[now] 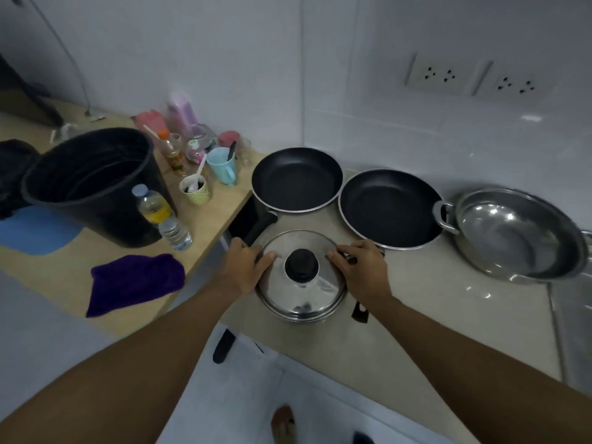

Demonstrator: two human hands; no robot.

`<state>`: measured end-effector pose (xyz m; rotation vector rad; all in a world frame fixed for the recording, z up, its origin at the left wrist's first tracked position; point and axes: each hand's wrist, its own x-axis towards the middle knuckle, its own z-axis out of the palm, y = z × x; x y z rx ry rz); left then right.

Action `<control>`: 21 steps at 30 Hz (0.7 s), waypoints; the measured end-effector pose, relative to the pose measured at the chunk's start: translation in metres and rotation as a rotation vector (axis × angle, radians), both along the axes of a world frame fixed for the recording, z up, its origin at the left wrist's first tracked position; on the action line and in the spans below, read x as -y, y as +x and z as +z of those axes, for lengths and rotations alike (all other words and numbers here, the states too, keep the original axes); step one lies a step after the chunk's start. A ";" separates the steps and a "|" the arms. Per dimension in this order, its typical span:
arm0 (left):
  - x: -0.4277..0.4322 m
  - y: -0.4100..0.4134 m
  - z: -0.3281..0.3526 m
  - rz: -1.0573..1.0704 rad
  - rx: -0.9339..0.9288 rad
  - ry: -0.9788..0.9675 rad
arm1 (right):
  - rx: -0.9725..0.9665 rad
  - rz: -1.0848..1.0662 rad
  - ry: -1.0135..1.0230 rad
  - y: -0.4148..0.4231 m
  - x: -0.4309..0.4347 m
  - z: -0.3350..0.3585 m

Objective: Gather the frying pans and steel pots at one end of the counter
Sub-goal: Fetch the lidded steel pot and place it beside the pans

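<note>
A lidded steel pot (302,296) with a black knob sits at the near left end of the beige counter (432,315). My left hand (246,267) grips its left side and my right hand (355,267) grips its right side handle. Behind it stand two black frying pans: one (296,179) at the back left with its handle pointing toward my left hand, the other (389,208) to its right. A wide steel pot (515,235) with side handles rests at the far right.
A lower wooden table (205,238) to the left carries a black bucket (93,184), a water bottle (160,216), cups, jars and a purple cloth (136,282). A sink rim (573,331) lies at the right. Wall sockets (471,80) are above.
</note>
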<state>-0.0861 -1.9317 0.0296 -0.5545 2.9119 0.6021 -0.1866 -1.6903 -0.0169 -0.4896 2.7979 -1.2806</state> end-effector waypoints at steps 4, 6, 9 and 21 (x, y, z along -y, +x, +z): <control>0.017 -0.024 -0.027 -0.070 0.018 0.045 | -0.011 -0.105 0.025 0.006 0.001 -0.008; 0.022 -0.030 -0.037 -0.099 -0.015 0.058 | -0.014 -0.138 0.016 0.008 0.002 -0.010; 0.027 -0.037 -0.047 -0.110 -0.022 0.046 | -0.031 -0.164 0.031 0.010 0.005 -0.009; 0.026 -0.043 -0.043 -0.479 -0.146 -0.312 | -0.223 0.007 0.492 0.011 0.011 -0.002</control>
